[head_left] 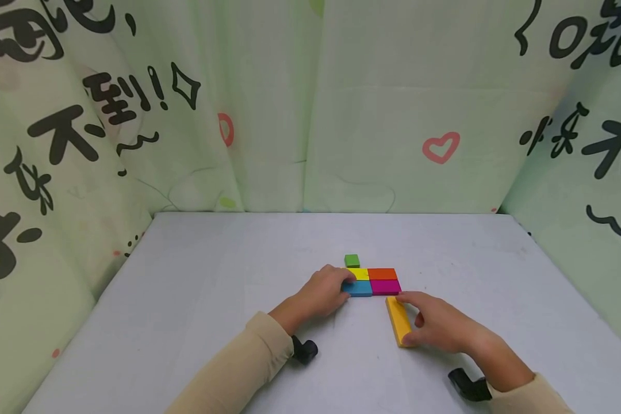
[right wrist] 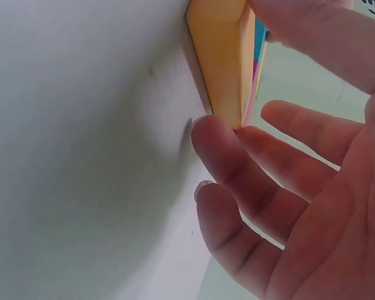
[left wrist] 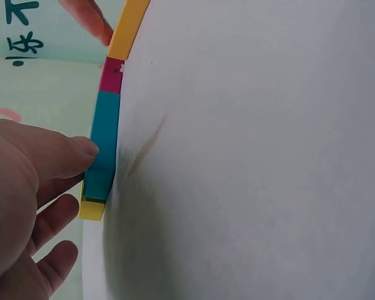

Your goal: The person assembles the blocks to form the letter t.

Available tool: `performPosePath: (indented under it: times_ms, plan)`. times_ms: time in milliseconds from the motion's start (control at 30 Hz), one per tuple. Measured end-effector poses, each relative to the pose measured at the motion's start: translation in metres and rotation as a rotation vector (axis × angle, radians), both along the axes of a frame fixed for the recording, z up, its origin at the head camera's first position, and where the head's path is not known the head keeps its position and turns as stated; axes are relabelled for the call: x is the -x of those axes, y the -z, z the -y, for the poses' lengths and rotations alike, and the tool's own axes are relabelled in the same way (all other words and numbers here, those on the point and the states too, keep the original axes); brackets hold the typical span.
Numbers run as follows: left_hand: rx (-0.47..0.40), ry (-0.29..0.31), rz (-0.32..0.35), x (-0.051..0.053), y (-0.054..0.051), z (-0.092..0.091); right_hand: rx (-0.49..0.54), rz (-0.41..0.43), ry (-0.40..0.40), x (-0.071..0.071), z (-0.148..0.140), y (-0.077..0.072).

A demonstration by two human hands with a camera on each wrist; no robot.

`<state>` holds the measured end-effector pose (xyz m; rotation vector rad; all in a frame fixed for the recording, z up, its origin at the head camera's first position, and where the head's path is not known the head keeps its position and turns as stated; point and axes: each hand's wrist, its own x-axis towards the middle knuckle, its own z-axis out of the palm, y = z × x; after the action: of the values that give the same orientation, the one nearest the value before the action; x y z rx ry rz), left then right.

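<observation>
My left hand [head_left: 323, 290] is at the left end of a small group of flat blocks, thumb against the front of the blue block [head_left: 361, 289] and index finger bent over its top, by the yellow block [head_left: 362, 273]. A magenta block [head_left: 386, 287] and an orange block [head_left: 381, 273] lie to the right, edges touching. My right hand [head_left: 440, 322] pinches a long amber block [head_left: 397, 322] lengthwise, the thumb at its near end and the index finger at its far end by the magenta block's corner. In the right wrist view, the other fingers are loosely bent below the amber block [right wrist: 222, 56].
A small green block [head_left: 352, 261] sits just behind the yellow one. Everything rests on a white-covered table [head_left: 212, 276]. Pale green curtains [head_left: 269, 115] with dark writing hang behind and at both sides. A black wrist mount [head_left: 304, 351] shows under the left sleeve.
</observation>
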<state>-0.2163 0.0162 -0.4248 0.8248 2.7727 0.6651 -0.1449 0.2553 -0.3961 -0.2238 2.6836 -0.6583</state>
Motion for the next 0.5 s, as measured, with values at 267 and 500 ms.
performPosePath:
  times_ms: [267,500]
  plan:
    - [0.005,-0.009,-0.006,0.0013,-0.0003,-0.0015,0.008,0.024,0.006,0.0010,-0.0032,0.0005]
    - [0.015,-0.018,-0.020,0.0008,0.0005,-0.0016,0.000,0.059,-0.007,0.0025,-0.0037,0.0027]
